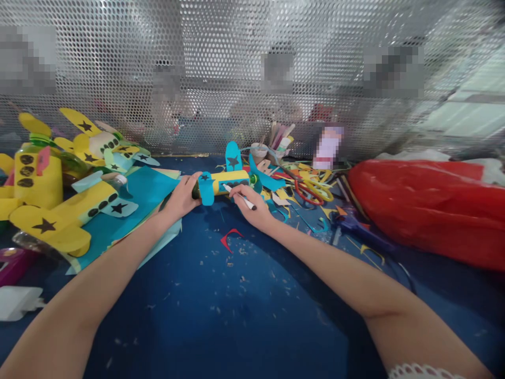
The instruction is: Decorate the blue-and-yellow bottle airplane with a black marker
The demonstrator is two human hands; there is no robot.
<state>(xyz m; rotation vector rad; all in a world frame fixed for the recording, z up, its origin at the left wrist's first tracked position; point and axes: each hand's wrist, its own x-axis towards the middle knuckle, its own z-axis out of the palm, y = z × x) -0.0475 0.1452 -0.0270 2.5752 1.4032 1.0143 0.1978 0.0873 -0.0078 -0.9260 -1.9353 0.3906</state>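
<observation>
In the middle of the frame, a toy plane (228,177) made from a bottle wrapped in yellow paper is being held on its side above the blue tabletop (221,300). Its dark left end is being clasped by the left hand (182,197), with the fingers closing around that end; how far they wrap behind it cannot be told. From this grip, the yellow body is being extended toward the right, and its green far end is being seen just beyond the fingertips of the right hand (254,209). A blue wing (233,157) marked with a black star is being pointed toward the top of the frame, while a second blue wing (205,189) is being shown just beside the left hand's grip.

By the right hand, a white marker (246,201) with a black end is being pinched between thumb and fingers, closed snugly on it. Its tip is being aimed at the dark oval windows (240,184) on the plane's side; whether contact is being made cannot be told.

At the left of the frame, blue paper sheets (152,181) are being partly covered by another yellow bottle plane (69,208). Right of centre, red-handled scissors (305,200) are being surrounded by paper scraps (281,199), and the right edge is being filled by a red plastic bag (426,202).
</observation>
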